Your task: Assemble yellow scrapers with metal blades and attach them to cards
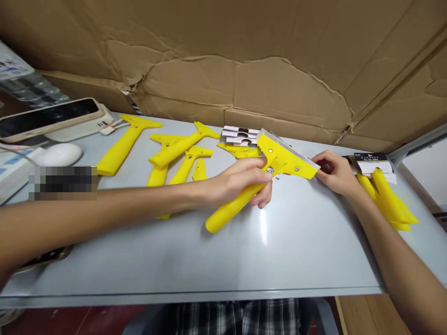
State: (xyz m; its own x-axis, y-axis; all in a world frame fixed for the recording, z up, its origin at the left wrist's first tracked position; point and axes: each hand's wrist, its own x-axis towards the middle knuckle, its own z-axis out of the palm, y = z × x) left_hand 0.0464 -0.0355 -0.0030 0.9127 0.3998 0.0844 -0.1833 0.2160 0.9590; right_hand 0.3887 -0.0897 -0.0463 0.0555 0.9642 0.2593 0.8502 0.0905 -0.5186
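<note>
A yellow scraper [237,204] with a metal blade along its wide head is tilted above the table, its handle toward me. My left hand [244,181] is closed around its neck. At the right end of the blade is my right hand [333,172], fingers curled together; what they pinch is hidden, and I cannot tell whether they touch the blade. Two screws show on the scraper's head. Small metal screws [278,177] lie on the table just behind my left fingers. Beyond the scraper are stacked white blade sleeves [240,132] and flat yellow plates [237,150].
Several yellow scraper handles [122,144] lie on the grey table [279,260] at left. Packaged yellow scrapers [391,200] with a black-and-white card are at right. A phone [52,118], a white mouse [61,154] and a bottle stand left. Cardboard [230,83] walls the back.
</note>
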